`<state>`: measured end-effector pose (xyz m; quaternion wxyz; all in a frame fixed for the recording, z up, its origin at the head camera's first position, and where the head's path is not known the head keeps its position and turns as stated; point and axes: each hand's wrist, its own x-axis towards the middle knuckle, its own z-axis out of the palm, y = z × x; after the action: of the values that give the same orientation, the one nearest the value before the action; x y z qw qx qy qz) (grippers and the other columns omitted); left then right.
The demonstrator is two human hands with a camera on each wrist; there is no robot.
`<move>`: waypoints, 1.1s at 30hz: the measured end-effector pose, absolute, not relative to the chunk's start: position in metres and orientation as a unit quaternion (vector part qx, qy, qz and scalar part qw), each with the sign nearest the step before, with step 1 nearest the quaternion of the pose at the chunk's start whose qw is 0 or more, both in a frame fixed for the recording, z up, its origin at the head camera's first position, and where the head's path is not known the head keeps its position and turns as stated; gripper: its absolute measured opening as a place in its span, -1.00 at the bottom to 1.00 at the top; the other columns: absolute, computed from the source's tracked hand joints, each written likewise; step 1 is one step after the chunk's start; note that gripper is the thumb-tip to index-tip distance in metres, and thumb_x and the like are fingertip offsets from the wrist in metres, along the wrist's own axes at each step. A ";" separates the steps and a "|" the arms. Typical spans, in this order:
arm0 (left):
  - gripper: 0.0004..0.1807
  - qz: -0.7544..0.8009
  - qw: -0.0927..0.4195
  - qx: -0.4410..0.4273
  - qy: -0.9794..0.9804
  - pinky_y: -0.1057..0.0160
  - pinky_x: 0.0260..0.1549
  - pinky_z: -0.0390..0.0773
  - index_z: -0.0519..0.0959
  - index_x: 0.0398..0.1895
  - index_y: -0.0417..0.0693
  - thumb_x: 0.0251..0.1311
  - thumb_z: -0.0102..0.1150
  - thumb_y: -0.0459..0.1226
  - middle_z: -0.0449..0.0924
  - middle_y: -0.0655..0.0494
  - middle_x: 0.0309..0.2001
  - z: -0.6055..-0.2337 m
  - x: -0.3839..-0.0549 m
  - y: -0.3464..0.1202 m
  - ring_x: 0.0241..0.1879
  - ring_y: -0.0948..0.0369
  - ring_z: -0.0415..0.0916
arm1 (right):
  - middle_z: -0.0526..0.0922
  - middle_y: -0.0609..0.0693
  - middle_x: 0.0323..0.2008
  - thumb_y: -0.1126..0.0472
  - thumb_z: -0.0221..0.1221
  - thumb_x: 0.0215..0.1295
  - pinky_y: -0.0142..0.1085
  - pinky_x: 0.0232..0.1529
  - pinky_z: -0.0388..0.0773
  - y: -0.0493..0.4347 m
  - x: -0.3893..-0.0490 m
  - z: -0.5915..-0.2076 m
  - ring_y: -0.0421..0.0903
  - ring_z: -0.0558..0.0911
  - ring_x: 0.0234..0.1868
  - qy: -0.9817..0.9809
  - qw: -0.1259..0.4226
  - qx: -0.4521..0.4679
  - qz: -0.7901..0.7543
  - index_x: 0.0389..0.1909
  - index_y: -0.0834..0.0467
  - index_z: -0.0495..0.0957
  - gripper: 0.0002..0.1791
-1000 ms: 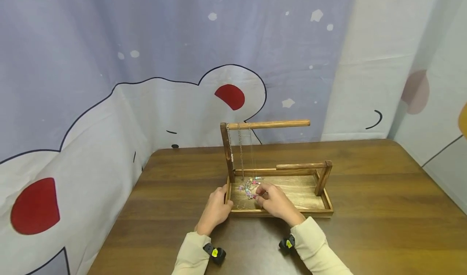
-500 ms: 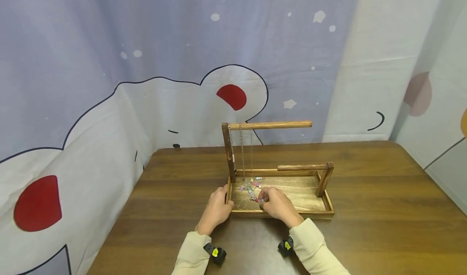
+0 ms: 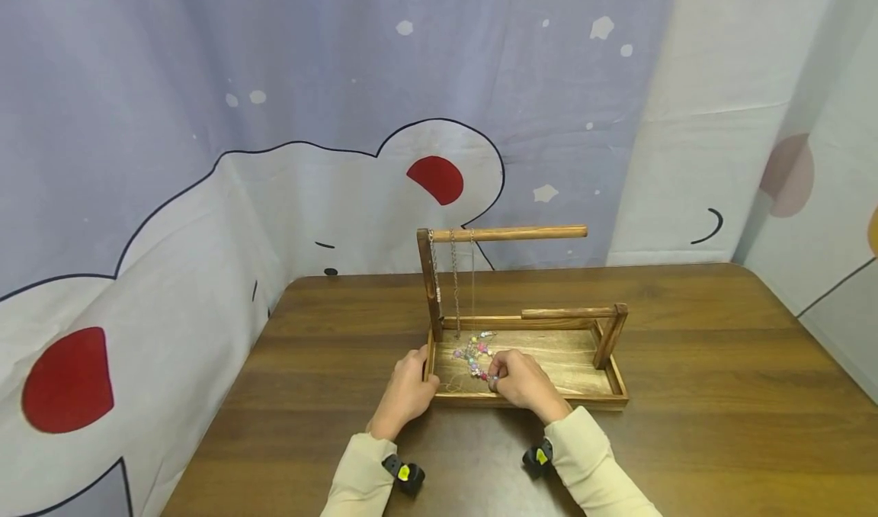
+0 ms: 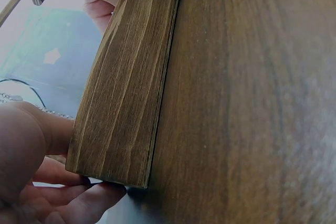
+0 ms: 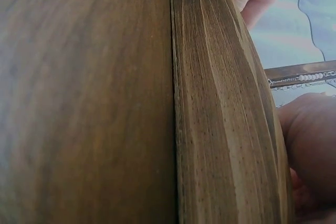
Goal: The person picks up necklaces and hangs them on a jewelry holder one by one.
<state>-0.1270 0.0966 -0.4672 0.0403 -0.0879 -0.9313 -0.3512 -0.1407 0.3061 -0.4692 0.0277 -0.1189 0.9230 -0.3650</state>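
A wooden jewelry stand [image 3: 549,400] with a shallow tray base is on the table. My left hand [image 3: 405,395] grips the tray's left front corner, thumb over the edge; the left wrist view shows fingers around the end of its front wall [image 4: 121,87]. Inside the tray, toward the left, lies a colourful beaded bracelet [image 3: 473,361] with pink, purple and green beads. My right hand [image 3: 524,380] pinches its near end between thumb and fingertips, low over the tray floor. The right wrist view has that hand [image 5: 315,145] partly behind the front wall, which hides the bracelet.
Several thin chains [image 3: 455,284] hang from the left part of the upper bar [image 3: 528,233]. A lower bar [image 3: 565,314] runs to a short post [image 3: 609,336] at the right. A fine chain [image 3: 453,386] lies in the tray's front left. A patterned curtain [image 3: 309,212] stands behind the table.
My right hand has drawn the bracelet's near end slightly toward me and to the right, so the beads lie more stretched out. The left hand keeps its hold on the tray corner.
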 end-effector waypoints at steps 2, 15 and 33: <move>-0.38 -0.349 0.043 -0.088 -0.932 0.00 -0.10 0.47 0.29 0.22 -0.38 -0.01 0.05 -0.40 0.45 -0.27 0.02 -0.467 -0.127 0.096 0.00 -0.09 0.43 | 0.44 -0.14 -0.67 0.37 0.23 -0.16 -0.31 -0.53 0.30 0.306 -0.141 -0.469 -0.19 0.39 -0.59 0.924 0.032 -0.120 -0.362 -0.60 0.10 0.51 -0.88; -0.37 -0.352 0.030 -0.085 -0.932 -0.04 -0.06 0.44 0.25 0.23 -0.43 0.02 0.05 -0.40 0.40 -0.32 0.07 -0.468 -0.126 0.095 0.05 -0.13 0.39 | 0.41 -0.14 -0.68 0.39 0.18 -0.09 -0.33 -0.55 0.27 0.309 -0.139 -0.469 -0.20 0.36 -0.61 0.915 0.020 -0.146 -0.375 -0.59 0.09 0.45 -0.86; -0.40 -0.350 0.051 -0.104 -0.930 -0.01 -0.13 0.48 0.31 0.20 -0.40 0.00 0.07 -0.43 0.46 -0.30 -0.01 -0.469 -0.127 0.096 -0.03 -0.09 0.45 | 0.51 -0.07 -0.52 0.34 0.16 0.15 -0.33 -0.53 0.43 0.313 -0.139 -0.455 -0.17 0.50 -0.53 0.872 0.000 -0.170 -0.459 -0.47 0.15 0.47 -0.92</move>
<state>-0.1267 0.0955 -0.4692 0.0513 -0.1039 -0.9295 -0.3500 -0.1386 0.3126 -0.4550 -0.0005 -0.1702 0.8717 -0.4595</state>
